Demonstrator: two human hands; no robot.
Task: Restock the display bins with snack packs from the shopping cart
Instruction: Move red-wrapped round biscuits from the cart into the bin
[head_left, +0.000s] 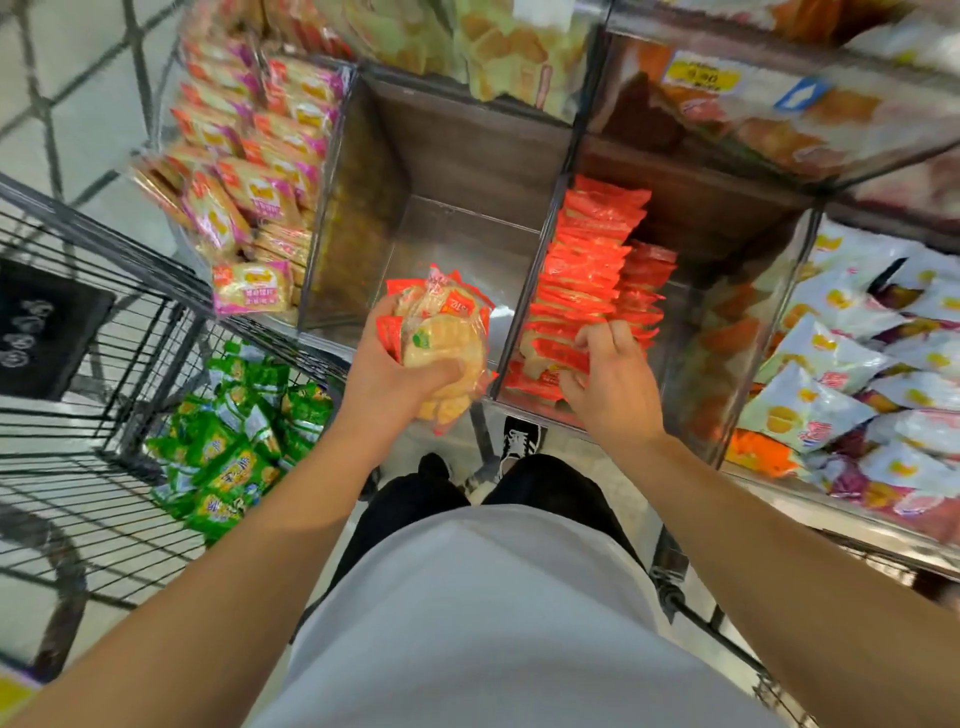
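Step in hand: I am filling the bin of red packs (592, 270), so this looks like the placing stage, with a handful not yet set down
Left hand (387, 369): my fingers and thumb are curled round a bunch of red-trimmed rice-cracker packs (441, 338), held over the empty middle bin (457, 244), just beside the red stack
Right hand (610, 374): down in the red bin, fingers bent onto the front packs of the row; I judge I am pressing or straightening them, but I cannot tell whether I am pinching one
Next move: I need to open a gap at the front of the row, then pass packs across from my left hand and stand them on edge like the rest
Shopping cart (93, 332): at my left, with green snack packs (234, 441) lying in its basket; these likely belong to another bin
Neighbours: pink packs (244, 192) fill the bin to the left, white packs (852, 364) the one to the right
Hard to make out: motion blur smears the upper shelf and its yellow price label (701, 73); print on every pack is unreadable; the number of packs in my left hand is unclear; my right fingertips are hidden among the wrappers
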